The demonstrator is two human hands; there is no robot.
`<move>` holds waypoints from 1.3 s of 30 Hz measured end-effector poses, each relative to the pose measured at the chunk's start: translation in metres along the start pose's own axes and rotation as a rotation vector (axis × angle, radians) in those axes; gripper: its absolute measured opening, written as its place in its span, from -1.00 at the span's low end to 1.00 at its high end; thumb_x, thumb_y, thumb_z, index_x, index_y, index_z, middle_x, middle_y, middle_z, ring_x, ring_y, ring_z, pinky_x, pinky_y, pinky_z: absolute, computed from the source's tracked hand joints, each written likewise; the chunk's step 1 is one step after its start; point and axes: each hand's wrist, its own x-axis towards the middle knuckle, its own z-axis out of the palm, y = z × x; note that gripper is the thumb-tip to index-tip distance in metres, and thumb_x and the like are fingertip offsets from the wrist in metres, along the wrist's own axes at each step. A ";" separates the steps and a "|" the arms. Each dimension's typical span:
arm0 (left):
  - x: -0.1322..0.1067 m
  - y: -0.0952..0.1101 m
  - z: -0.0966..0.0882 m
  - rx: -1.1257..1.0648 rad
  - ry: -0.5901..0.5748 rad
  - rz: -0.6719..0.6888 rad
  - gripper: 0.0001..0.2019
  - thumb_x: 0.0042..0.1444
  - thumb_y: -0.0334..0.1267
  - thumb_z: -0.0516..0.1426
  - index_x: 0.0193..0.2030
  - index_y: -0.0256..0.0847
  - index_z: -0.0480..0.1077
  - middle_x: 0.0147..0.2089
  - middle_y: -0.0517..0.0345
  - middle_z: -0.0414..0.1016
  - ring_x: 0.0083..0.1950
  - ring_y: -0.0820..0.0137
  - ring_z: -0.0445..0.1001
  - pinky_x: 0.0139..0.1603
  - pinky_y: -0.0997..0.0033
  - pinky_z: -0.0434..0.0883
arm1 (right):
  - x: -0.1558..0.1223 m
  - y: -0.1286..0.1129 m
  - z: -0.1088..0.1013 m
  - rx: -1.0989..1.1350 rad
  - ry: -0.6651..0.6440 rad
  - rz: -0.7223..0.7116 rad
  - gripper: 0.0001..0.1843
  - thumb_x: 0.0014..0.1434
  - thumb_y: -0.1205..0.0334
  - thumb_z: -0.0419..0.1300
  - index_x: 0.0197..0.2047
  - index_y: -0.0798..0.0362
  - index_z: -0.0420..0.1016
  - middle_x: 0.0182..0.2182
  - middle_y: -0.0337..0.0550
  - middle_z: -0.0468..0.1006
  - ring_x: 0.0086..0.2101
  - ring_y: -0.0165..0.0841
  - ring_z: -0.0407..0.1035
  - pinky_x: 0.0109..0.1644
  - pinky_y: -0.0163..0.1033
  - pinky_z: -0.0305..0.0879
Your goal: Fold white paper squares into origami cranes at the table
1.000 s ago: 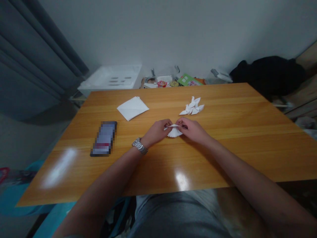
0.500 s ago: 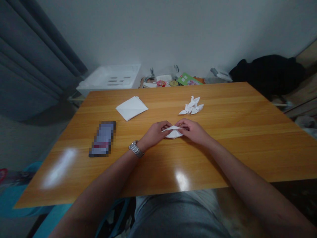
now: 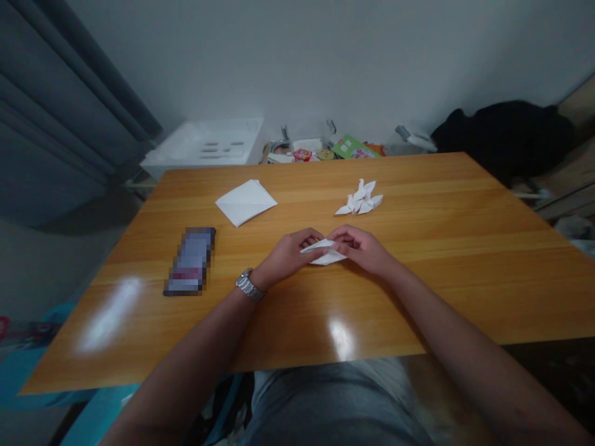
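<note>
A small white folded paper piece (image 3: 324, 253) lies at the middle of the wooden table (image 3: 418, 279). My left hand (image 3: 287, 254), with a metal watch on its wrist, pinches the paper's left end. My right hand (image 3: 360, 248) pinches its right end, fingers curled over the fold. Both hands rest low on the tabletop. Beyond them to the right sits a little heap of finished white folded paper figures (image 3: 361, 200). A stack of flat white paper squares (image 3: 245, 202) lies farther off to the left.
A phone (image 3: 189, 261) lies flat on the table to the left of my hands. Behind the table's far edge are a white plastic crate (image 3: 204, 146), assorted small packets (image 3: 325, 152) and a black bag (image 3: 502, 136). A grey curtain hangs at the left.
The paper piece has flattened and tilted slightly between my fingers, and both hands have shifted a little lower on the table. Everything else lies where it was.
</note>
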 end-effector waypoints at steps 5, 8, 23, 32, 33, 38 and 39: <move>-0.001 0.004 0.000 -0.004 0.029 -0.005 -0.65 0.27 0.03 0.20 -0.02 -0.21 0.49 -0.08 0.08 0.61 -0.09 0.33 0.55 -0.06 0.39 0.44 | 0.000 -0.003 0.000 0.019 -0.001 0.049 -0.63 0.18 -0.01 0.36 -0.05 0.03 0.52 -0.16 -0.09 0.65 -0.20 -0.27 0.54 -0.10 -0.19 0.43; -0.002 0.004 0.001 -0.018 0.044 -0.003 -0.67 0.35 0.00 0.11 -0.03 -0.23 0.48 -0.13 0.07 0.61 -0.13 0.36 0.55 -0.09 0.41 0.44 | 0.000 -0.003 0.001 -0.001 0.012 0.060 -0.64 0.17 -0.02 0.37 -0.08 0.05 0.54 -0.16 -0.08 0.65 -0.18 -0.26 0.54 -0.05 -0.17 0.42; -0.002 -0.001 0.009 -0.018 0.084 0.000 -0.76 0.34 -0.08 0.12 -0.09 -0.22 0.43 -0.18 0.11 0.57 -0.16 0.38 0.53 -0.09 0.40 0.46 | 0.000 0.000 0.004 -0.167 0.066 -0.003 -0.76 0.21 0.08 0.32 -0.13 0.04 0.55 -0.19 -0.12 0.64 -0.19 -0.25 0.51 -0.03 -0.15 0.40; -0.002 0.004 0.010 0.011 0.095 -0.005 -0.75 0.34 -0.06 0.12 -0.14 -0.20 0.46 -0.20 0.12 0.58 -0.16 0.37 0.54 -0.10 0.41 0.44 | -0.004 -0.006 0.008 -0.261 0.074 -0.024 -0.79 0.22 0.09 0.30 -0.14 0.01 0.58 -0.20 -0.13 0.66 -0.19 -0.24 0.51 -0.04 -0.15 0.38; -0.002 0.004 0.011 0.018 0.099 -0.003 -0.75 0.34 -0.06 0.12 -0.15 -0.21 0.47 -0.21 0.12 0.57 -0.17 0.37 0.53 -0.11 0.41 0.43 | -0.004 -0.006 0.008 -0.257 0.076 -0.025 -0.79 0.22 0.09 0.30 -0.15 0.01 0.58 -0.20 -0.13 0.66 -0.20 -0.24 0.51 -0.04 -0.15 0.38; -0.001 0.003 0.011 0.019 0.123 0.007 -0.76 0.34 -0.08 0.12 -0.18 -0.21 0.46 -0.25 0.14 0.56 -0.21 0.39 0.52 -0.16 0.43 0.42 | -0.003 -0.005 0.008 -0.243 0.081 -0.027 -0.80 0.21 0.09 0.32 -0.16 0.00 0.58 -0.21 -0.14 0.66 -0.20 -0.24 0.52 -0.05 -0.15 0.39; -0.001 0.003 0.011 0.022 0.126 0.005 -0.76 0.34 -0.08 0.12 -0.18 -0.21 0.46 -0.25 0.14 0.56 -0.21 0.39 0.51 -0.17 0.44 0.42 | -0.003 -0.006 0.008 -0.250 0.085 -0.030 -0.79 0.21 0.08 0.32 -0.16 0.00 0.58 -0.21 -0.14 0.66 -0.20 -0.24 0.51 -0.05 -0.15 0.39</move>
